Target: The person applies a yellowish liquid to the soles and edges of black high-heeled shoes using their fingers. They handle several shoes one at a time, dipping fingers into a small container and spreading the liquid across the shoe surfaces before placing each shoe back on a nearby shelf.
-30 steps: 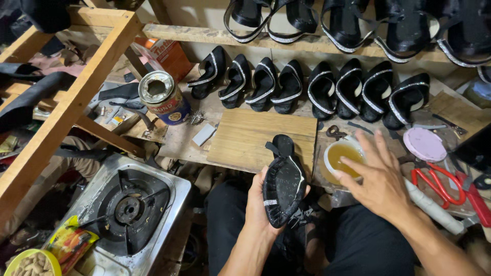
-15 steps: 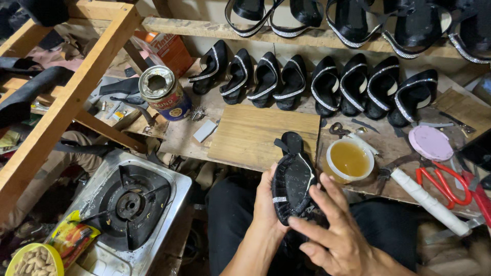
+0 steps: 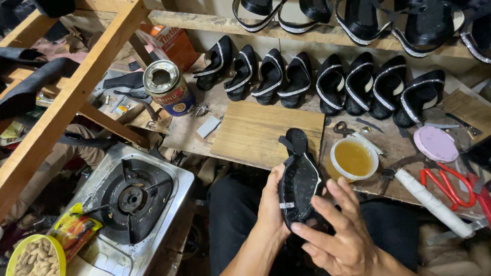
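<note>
Left hand [image 3: 271, 204] holds a black sandal sole with folded upper edges and a thin white trim [image 3: 298, 179], sole side up, toe end pointing far; its grip is closed around the sole's left edge. Right hand [image 3: 337, 235] sits at the near end of the sole, fingers [image 3: 319, 204] spread and laid over the heel part, touching it; grip loose, not clamped around it. The sole is held above the person's lap, just near of the worktop [image 3: 194, 135] edge.

On the worktop, just far of the sole, lies a bare light wooden board [image 3: 266, 130]. Right of it, a round white plastic tub of amber glue [image 3: 353, 158]. Further right: a white wrapped cylindrical handle [image 3: 432, 202], red-handled scissors [image 3: 450, 184], a round pink lid [image 3: 436, 144]. Small dark scissors [image 3: 343, 128] lie beside the board's far right corner.

Along the far side of the worktop, a row of black sandals with silver-trimmed straps [image 3: 327, 82]. More black sandals on a wooden shelf [image 3: 204, 20] above.

Left of the board, an open metal tin can with a blue label [image 3: 166, 87], an orange carton [image 3: 174, 43] behind it. Near left, below the worktop, a single-burner steel gas stove [image 3: 133, 197], and a yellow bowl of peanuts [image 3: 36, 258] at the near left corner.
</note>
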